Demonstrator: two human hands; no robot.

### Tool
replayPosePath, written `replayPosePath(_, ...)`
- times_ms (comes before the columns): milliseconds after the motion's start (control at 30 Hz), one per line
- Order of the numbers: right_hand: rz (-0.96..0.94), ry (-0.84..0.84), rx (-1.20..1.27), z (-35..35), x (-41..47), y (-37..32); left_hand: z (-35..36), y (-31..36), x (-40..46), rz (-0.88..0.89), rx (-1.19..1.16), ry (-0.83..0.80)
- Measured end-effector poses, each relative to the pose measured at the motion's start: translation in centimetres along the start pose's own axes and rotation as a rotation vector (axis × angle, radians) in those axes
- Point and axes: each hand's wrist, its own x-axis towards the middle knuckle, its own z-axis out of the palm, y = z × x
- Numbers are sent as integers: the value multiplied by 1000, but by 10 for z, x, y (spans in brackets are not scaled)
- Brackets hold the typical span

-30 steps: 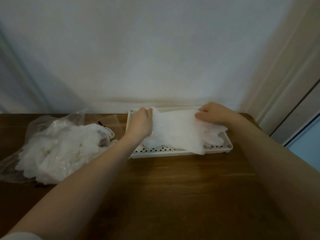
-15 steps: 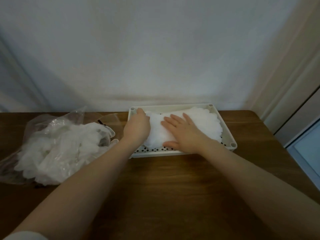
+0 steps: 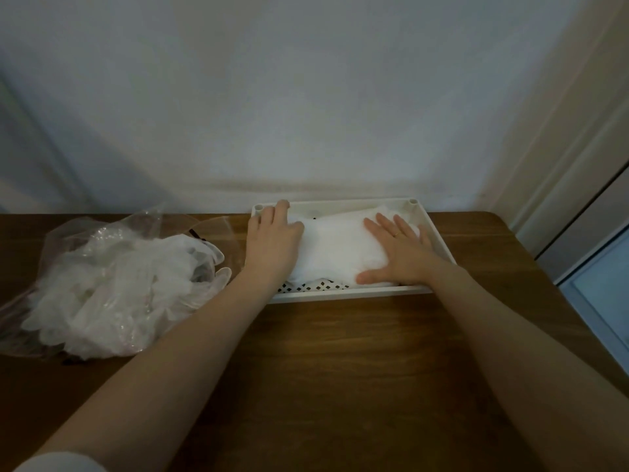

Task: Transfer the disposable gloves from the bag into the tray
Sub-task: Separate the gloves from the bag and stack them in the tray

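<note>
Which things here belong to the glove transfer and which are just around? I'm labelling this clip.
Part of the job:
- clear bag with gloves left inside, on the table's left
- white tray
- gloves in the tray
- left hand at the pile's left edge
- right hand flat on the pile

Just around:
- wooden table
- wall

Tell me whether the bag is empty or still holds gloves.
Not empty. The clear bag on the table's left still holds a heap of gloves, some spilling out of its mouth toward the tray.

Wooden table [image 3: 357, 369] — glove bag [image 3: 112, 284], white tray [image 3: 340, 294]
</note>
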Motion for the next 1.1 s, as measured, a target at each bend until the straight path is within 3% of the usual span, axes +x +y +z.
replayPosePath(300, 210, -41, -207, -15, -10, -20, -28, 2, -6, -45, 84, -317)
replayPosePath(367, 129, 85, -273, -21, -18, -36, -42, 0, -8, -40, -52, -241)
replayPosePath(433, 24, 269, -241, -26, -26, -59, -55, -8, -14, -45, -227, -34)
replayPosePath(533, -206, 486, 45, -29, -35, -107, -72, -30, -28, -73, -502, 168)
replayPosePath(667, -433, 337, 78, -10, -28, -168, -86, -61, -47, -114, -785, 298)
replayPosePath(833, -404, 74, -76, 23, -14, -218, -80, -94, -65, -90, -896, 324)
replayPosePath(933, -395, 195, -163, 21, -17, -226, -73, -103, -72, -67, -938, 231)
replayPosePath(1000, -402, 266, -11, 11, -18, -227, -68, -111, -78, -23, -923, 72)
replayPosePath(1100, -393, 231, 300, -9, -25, -217, -61, -114, -83, 67, -775, -192)
